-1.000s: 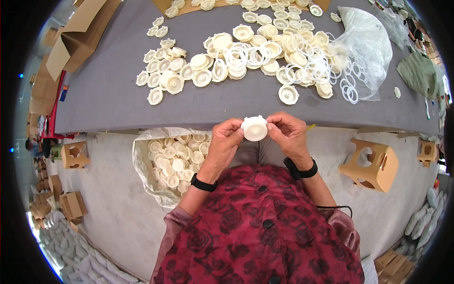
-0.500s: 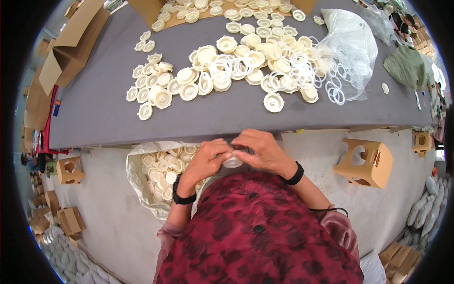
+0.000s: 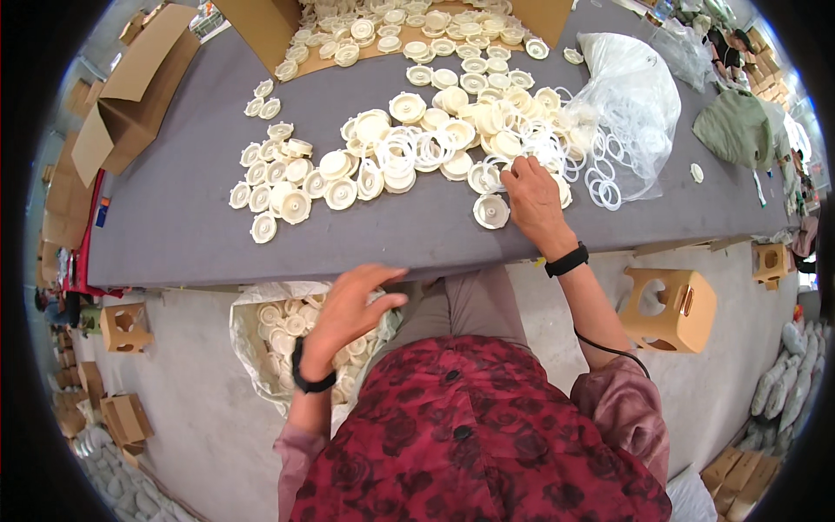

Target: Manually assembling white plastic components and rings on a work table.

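My right hand reaches over the table to the front of a heap of cream plastic caps and thin white rings. Its fingers are bunched together at the rings, and whatever is between the fingertips is hidden. A single cap lies on the cloth just left of that hand. My left hand hangs before the table edge, open and slightly blurred, with thumb and fingers apart and nothing in them. Below it stands a white woven sack full of similar caps.
A clear plastic bag spills rings at the heap's right. An open carton holding caps stands at the back. Another cardboard box is at the left of the grey table. A tan stool stands at right.
My hands have parted; they were together in front of me around a pale round piece. The right moved forward to the heap, the left down and left, and that piece is out of sight.
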A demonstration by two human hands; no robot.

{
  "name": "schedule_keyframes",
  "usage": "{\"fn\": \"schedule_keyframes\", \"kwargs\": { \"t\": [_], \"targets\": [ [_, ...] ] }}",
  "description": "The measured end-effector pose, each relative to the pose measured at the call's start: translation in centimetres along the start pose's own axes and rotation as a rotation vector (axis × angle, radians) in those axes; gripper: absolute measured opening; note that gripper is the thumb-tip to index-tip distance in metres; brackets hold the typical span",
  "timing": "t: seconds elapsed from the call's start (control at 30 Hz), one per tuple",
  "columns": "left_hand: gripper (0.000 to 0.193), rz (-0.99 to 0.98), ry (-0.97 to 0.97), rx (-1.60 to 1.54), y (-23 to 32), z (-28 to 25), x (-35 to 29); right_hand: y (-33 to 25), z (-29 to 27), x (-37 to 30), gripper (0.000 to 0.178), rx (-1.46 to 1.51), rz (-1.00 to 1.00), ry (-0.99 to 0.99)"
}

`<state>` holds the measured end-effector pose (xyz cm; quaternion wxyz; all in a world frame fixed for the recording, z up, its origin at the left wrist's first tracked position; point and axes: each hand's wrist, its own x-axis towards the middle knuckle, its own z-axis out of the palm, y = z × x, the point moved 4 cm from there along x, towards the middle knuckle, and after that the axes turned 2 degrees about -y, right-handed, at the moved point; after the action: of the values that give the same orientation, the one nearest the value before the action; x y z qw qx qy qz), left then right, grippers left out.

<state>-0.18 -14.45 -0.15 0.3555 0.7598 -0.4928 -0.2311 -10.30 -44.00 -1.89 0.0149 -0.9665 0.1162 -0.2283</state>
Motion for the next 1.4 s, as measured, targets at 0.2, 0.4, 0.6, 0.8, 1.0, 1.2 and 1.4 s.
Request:
{"fn": "schedule_keyframes", "kwargs": {
  "t": [0.2,0.4,0.6,0.8,1.0,1.2,1.4],
  "targets": [
    [0.04,-0.185,0.024,-0.47,-0.2,7.2,11.2,0.8,-0.5,-0.4,0.006,0.061,-0.026,0.071],
    [0.025,-0.089,0.135,0.055,0.4,8.9,16.1,2.0,-2.3,-1.1,0.01,0.467,0.212,0.315],
    [0.024,-0.113,0.225,0.088,0.2,8.5,15.1,3.9,-1.9,-3.0,0.011,0.933,0.595,0.395],
    [0.017,-0.385,0.091,-0.813,-1.6,7.6,11.2,0.3,-2.3,-3.8,0.012,1.492,0.738,0.165],
    [0.014,-0.351,0.212,-1.079,-1.0,7.3,7.7,-3.7,-1.7,-4.8,0.008,1.482,0.664,-0.006],
    [0.012,-0.352,0.165,-1.25,-1.8,7.6,5.3,-6.0,-4.2,-4.2,0.011,0.761,0.329,0.353],
    [0.01,-0.356,0.19,-1.341,-1.4,7.8,4.5,-11.2,-4.6,-5.0,0.027,0.411,-0.112,0.26]
  ]
}}
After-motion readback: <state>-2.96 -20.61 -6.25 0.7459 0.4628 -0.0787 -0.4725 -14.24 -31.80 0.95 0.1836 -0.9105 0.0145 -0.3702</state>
